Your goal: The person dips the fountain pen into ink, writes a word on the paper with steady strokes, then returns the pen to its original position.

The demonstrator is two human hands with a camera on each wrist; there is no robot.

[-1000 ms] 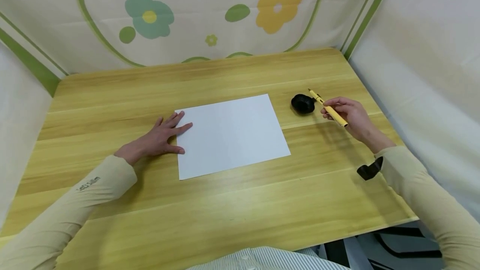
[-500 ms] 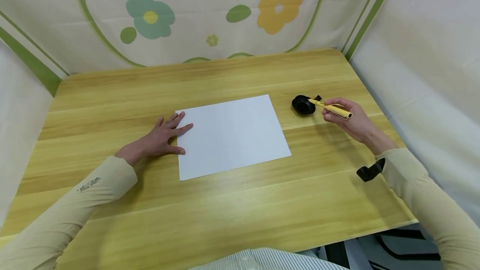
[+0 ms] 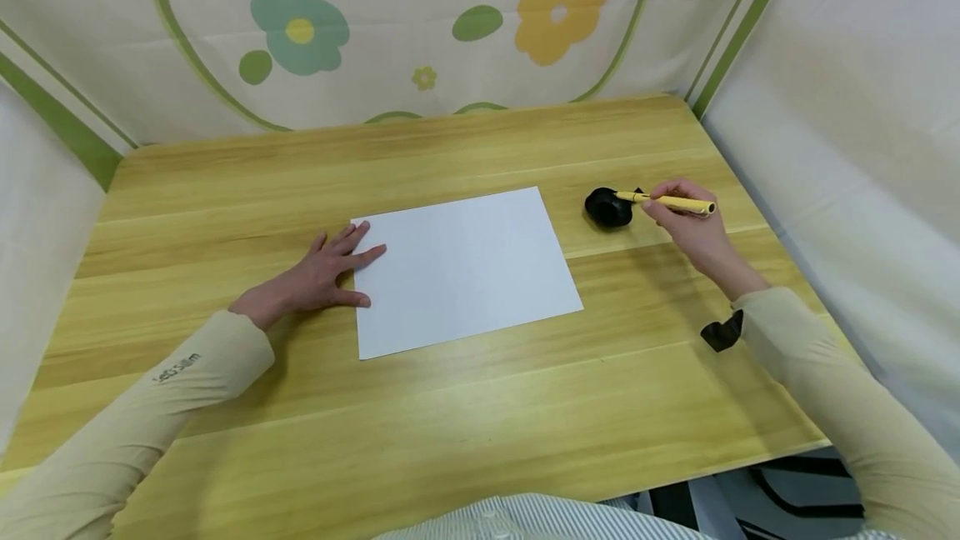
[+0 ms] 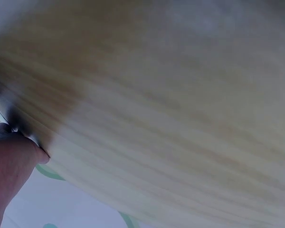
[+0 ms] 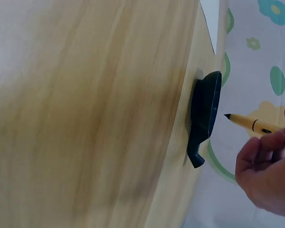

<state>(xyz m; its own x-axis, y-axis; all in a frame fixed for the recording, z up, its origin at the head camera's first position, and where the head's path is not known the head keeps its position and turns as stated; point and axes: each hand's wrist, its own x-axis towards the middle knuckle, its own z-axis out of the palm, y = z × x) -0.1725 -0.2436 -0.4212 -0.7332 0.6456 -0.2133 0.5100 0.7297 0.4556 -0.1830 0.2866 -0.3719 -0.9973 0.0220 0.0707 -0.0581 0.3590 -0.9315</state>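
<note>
My left hand (image 3: 315, 276) lies with spread fingers on the left edge of a white sheet of paper (image 3: 468, 273). Part of that hand (image 4: 14, 166) shows at the lower left of the left wrist view. In my right hand (image 3: 705, 240) a yellow pen (image 3: 678, 203) is pinched between thumb and fingers, its dark tip pointing left. The tip overlaps a small black dish-like object (image 3: 607, 208) in the head view. Seen from the right wrist, this black object (image 5: 206, 107) has a short bent stub, and the pen (image 5: 249, 122) tip stands apart from its rim.
Both hands work over a wooden table (image 3: 450, 432). A white cloth with printed flowers (image 3: 420, 32) hangs behind its far edge, and another white cloth (image 3: 847, 148) borders the right side. A black strap piece (image 3: 722, 332) hangs at the right sleeve.
The pen has swung from pointing up and left to nearly level, its tip now over the black object. The right hand has shifted slightly; the left hand and paper have stayed put.
</note>
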